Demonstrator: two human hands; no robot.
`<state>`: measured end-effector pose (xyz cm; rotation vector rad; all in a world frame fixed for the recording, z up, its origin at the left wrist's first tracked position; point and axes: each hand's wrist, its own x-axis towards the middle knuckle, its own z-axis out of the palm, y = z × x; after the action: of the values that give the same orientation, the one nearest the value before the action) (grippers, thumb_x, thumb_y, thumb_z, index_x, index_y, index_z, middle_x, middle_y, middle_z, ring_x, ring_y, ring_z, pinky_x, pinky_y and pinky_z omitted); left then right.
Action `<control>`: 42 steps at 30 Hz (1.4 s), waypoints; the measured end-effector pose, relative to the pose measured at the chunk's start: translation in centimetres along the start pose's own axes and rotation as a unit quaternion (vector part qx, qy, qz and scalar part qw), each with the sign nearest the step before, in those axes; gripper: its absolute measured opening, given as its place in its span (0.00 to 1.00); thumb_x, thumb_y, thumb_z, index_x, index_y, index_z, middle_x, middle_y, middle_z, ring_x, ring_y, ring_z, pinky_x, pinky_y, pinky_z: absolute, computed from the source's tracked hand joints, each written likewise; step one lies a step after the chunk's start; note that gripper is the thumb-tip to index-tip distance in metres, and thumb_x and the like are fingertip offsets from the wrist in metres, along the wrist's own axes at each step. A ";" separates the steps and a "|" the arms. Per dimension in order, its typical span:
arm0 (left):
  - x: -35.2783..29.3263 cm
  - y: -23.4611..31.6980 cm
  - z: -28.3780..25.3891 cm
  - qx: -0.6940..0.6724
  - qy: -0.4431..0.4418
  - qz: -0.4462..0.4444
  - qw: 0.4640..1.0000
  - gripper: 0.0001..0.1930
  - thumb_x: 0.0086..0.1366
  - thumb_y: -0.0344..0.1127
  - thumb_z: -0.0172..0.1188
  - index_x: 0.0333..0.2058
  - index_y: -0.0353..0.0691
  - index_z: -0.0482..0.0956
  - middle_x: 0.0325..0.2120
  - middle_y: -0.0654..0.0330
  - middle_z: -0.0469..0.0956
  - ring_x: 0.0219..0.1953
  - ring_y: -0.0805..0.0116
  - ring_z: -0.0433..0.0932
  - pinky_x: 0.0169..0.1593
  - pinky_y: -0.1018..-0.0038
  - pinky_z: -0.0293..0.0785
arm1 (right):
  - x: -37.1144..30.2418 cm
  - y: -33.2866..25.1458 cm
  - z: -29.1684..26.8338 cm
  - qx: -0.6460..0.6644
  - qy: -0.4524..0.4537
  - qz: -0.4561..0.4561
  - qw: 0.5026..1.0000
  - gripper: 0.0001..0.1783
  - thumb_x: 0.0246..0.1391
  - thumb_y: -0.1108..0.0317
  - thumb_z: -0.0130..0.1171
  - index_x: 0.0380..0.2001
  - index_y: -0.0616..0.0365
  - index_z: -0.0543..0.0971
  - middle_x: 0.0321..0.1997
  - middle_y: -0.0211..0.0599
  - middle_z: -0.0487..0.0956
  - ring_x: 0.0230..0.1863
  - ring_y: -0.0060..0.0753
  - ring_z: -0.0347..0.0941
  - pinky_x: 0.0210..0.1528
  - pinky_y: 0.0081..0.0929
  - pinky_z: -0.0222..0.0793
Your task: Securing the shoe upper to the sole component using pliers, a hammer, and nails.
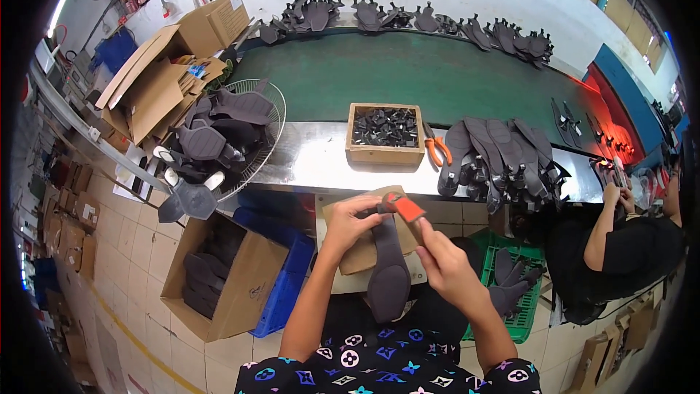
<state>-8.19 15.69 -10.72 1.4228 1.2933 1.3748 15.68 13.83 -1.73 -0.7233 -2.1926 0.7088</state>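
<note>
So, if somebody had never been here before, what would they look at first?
Probably the big green tabletop stretching across the back, and the glowing red light at the far right. Nearer the middle, the bright red-orange tool by the person's right hand stands out above a dark grey shoe sole. Behind the hands, a wooden box full of little black pieces catches the eye too.

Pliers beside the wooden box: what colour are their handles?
Orange; the pliers' handles show best in the head view, the only one.
</note>
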 end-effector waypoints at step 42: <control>-12.1 14.0 0.7 -0.245 -0.275 -0.130 0.920 0.15 0.72 0.38 0.55 0.43 0.30 0.83 0.33 0.57 0.74 0.39 0.69 0.74 0.45 0.72 0.68 | 2.1 -0.6 -1.7 0.209 -0.266 -0.093 0.936 0.21 0.57 0.65 0.64 0.49 0.68 0.79 0.47 0.46 0.81 0.46 0.45 0.78 0.48 0.35 0.72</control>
<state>-4.23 1.23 0.11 1.1202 0.6741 0.9311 15.63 15.28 0.62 -0.0997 -2.4103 1.3368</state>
